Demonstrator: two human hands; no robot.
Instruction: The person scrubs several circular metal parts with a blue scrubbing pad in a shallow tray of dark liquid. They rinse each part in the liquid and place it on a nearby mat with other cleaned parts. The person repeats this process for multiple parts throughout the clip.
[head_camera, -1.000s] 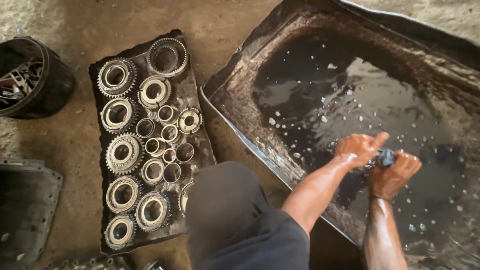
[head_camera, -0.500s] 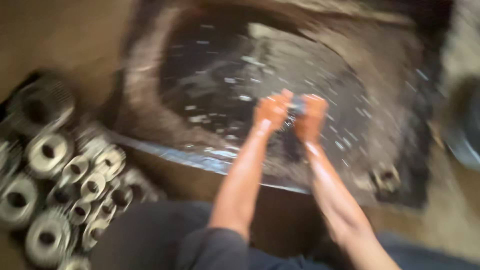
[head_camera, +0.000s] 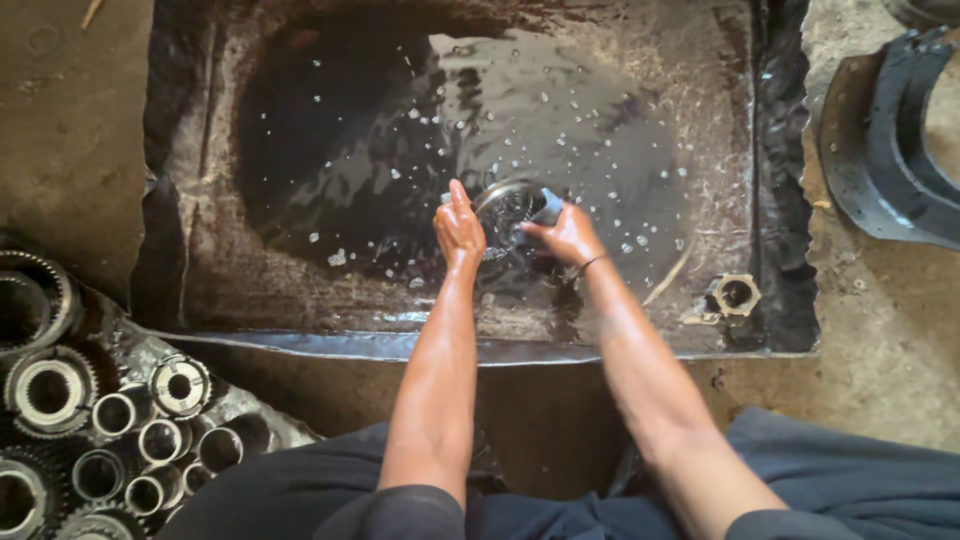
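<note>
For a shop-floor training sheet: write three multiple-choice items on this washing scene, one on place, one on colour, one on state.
1. Where does the small ring-shaped part lie?
A. On the tray's right edge
B. In the left hand
C. Among the gears at lower left

2. What colour is the liquid in the tray?
A. Clear blue
B. Near black
C. White

3. How is the round metal part held?
A. Lying alone on the floor
B. Between both hands, at the liquid
C. In one hand, raised high

Key:
1 A, it sits by the tray's right wall, apart from the hands.
2 B, dark with pale flecks.
3 B, the left hand and right hand flank it at the surface.
</note>
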